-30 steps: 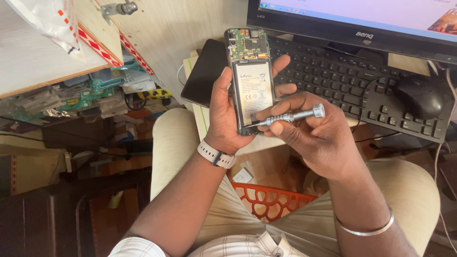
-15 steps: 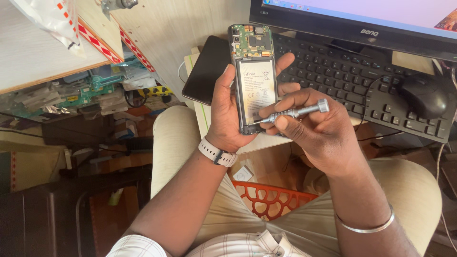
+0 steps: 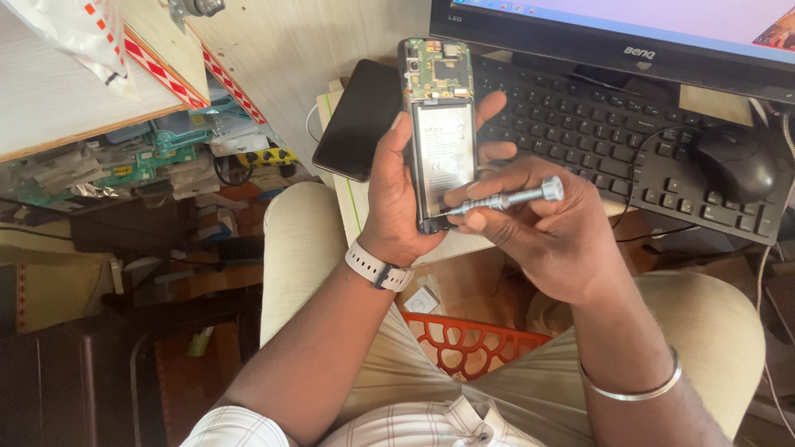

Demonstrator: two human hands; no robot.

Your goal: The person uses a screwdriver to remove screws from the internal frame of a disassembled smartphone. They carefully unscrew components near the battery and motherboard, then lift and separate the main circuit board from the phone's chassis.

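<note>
**A:** ok so what's each hand doing here?

**B:** The left hand (image 3: 396, 199) is wrapped around an opened phone (image 3: 440, 132) with its back cover off, thumb along the left edge, fingers poking out on the right side. The phone is held upright above the person's lap, in front of the keyboard (image 3: 604, 136). You can see the green circuit board (image 3: 437, 68) up top and the pale battery (image 3: 443, 161) below it.

**A:** and the right one?

**B:** The right hand (image 3: 542, 236) is pinching a small silver screwdriver (image 3: 505, 199). It lies almost level, tip pointing left and touching the phone's lower end, just under the battery. Can't tell if it sits in a screw, too small.

**A:** anything else around?

**B:** A second phone (image 3: 358, 120), black, lies screen-up on the desk just left of the open one. A black mouse (image 3: 735, 160) sits by the keyboard's right end, with a monitor (image 3: 613, 33) behind. There's an orange plastic basket (image 3: 472, 343) down between the knees, a white watch (image 3: 377, 266) on the left wrist, a metal bangle (image 3: 633, 387) on the right. A cluttered shelf (image 3: 157, 161) of parts is off to the left.
</note>
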